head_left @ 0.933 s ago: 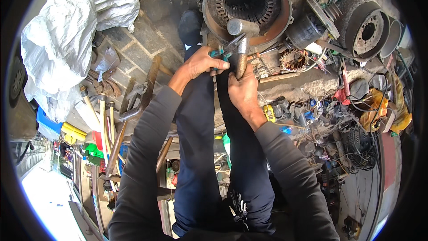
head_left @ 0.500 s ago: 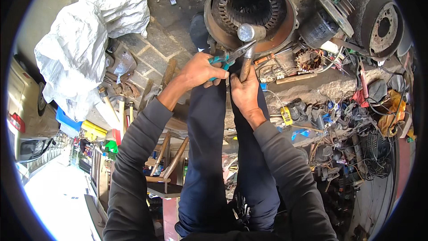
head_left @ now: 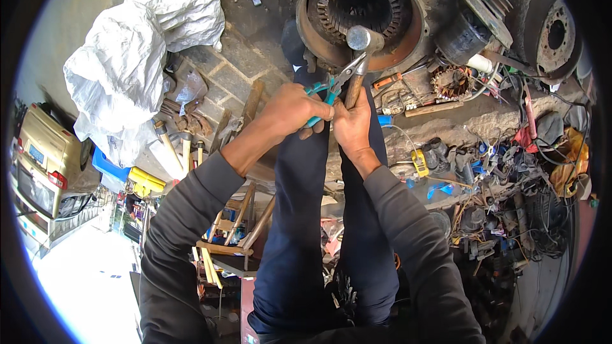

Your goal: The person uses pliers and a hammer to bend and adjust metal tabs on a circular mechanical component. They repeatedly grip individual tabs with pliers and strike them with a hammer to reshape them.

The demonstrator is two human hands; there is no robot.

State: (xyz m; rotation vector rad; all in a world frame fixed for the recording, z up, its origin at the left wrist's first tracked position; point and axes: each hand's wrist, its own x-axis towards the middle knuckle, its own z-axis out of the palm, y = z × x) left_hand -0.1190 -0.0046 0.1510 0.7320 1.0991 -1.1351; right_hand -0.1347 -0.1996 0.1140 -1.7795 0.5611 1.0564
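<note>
My left hand [head_left: 296, 109] is closed around the teal handles of a pair of pliers [head_left: 333, 93]. The jaws point up and to the right and overlap the neck of a hammer [head_left: 364, 38] in this view; I cannot tell whether they touch it. Gripped low on its wooden handle, the hammer stands head-up in my right hand [head_left: 356, 129]. Just beyond both tools sits a round rusty motor housing [head_left: 414, 32] with a ring of slots inside. My two hands are side by side, above my legs.
A white plastic sack [head_left: 115, 64] lies at the left, near wooden tool handles [head_left: 186, 151]. To the right are a wheel rim [head_left: 553, 38], a rotor-like part [head_left: 462, 37], a copper-wound coil [head_left: 451, 83], an orange-handled tool [head_left: 386, 81] and a yellow meter [head_left: 420, 163] among scrap.
The pliers have turned to point more upward, and my left hand has rolled over their handles, closer to my right hand. The whole view has shifted slightly; the hammer stays in my right hand.
</note>
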